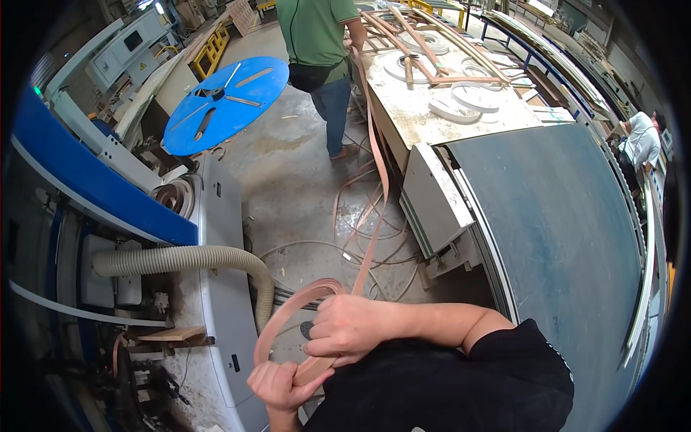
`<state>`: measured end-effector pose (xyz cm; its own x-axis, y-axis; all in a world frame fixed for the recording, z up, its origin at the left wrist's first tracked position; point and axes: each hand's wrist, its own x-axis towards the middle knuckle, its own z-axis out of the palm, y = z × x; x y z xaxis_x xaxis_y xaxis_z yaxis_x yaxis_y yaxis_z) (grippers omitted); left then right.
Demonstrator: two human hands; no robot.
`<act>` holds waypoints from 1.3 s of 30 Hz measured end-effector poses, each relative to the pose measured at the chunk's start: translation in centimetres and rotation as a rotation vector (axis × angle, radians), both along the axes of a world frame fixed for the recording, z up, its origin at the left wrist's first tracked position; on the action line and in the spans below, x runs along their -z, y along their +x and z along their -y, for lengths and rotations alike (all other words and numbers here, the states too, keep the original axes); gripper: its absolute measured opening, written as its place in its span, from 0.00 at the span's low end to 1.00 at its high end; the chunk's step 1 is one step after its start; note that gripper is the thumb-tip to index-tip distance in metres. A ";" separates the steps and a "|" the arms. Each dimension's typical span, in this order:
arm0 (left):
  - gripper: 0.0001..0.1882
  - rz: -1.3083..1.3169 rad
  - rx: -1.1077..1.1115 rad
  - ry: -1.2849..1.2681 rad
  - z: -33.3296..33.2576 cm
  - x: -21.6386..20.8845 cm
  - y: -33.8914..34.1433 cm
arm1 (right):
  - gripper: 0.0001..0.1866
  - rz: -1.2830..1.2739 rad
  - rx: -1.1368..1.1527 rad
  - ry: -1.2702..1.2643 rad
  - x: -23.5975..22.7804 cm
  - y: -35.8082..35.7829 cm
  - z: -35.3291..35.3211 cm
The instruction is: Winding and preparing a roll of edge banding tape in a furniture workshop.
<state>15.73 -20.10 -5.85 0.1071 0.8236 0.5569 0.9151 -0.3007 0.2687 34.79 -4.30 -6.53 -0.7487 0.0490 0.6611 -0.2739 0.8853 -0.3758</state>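
Near hose (180,260), left hand (278,385), right hand (350,327), gripping coil (276,319)

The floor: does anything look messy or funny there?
Yes: loose pinkish and grey loops overlap messily on the floor beside the dark-topped table, unlike the tidy coil that the left hand and right hand hold.

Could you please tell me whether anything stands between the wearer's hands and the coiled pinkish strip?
Nothing visible does: the left hand and the right hand both grip the coiled pinkish strip directly. The ribbed hose nearby lies beyond the coil, toward the left, not between it and either hand.
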 end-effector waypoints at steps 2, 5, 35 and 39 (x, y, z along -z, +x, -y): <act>0.33 -0.046 0.036 0.085 0.7 0.4 -1.3 | 0.13 -0.029 0.031 -0.007 0.0 0.3 -0.1; 0.34 0.054 0.108 0.119 1.1 1.0 -2.9 | 0.13 -0.061 0.063 0.007 -0.2 0.4 -0.1; 0.21 0.085 0.021 -0.235 -0.1 -1.5 0.0 | 0.17 0.343 0.054 -0.005 -0.2 1.0 -0.7; 0.20 0.044 0.048 -0.127 0.0 -1.5 -0.9 | 0.17 0.221 0.044 -0.093 0.0 1.3 -0.7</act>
